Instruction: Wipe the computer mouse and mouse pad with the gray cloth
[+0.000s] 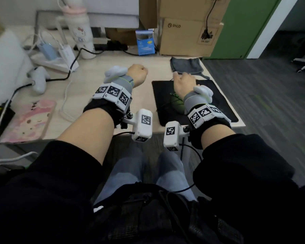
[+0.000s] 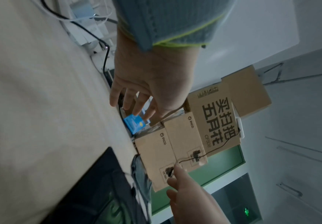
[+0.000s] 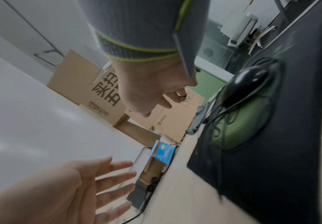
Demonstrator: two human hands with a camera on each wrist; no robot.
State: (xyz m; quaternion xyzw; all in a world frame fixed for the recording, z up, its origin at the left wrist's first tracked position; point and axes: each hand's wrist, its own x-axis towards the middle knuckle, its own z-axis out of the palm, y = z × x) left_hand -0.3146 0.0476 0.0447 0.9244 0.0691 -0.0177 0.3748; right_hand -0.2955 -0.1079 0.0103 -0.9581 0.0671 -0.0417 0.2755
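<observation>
Nearby, gray cloth (image 1: 186, 65) lies rumpled beyond black mouse pad (image 1: 224, 103); both hands' grip wide, holding nothing.

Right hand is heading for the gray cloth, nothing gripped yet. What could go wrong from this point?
1. The mouse sits under the right hand's forearm; its cable loops across the mouse pad toward the gray cloth, so dragging the cloth back may snag it.
2. The cloth lies near the desk's right edge and could slip off.

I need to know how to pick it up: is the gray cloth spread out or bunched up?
Roughly spread: the gray cloth lies flat on the desk beyond the mouse pad, edges slightly rumpled.
</observation>
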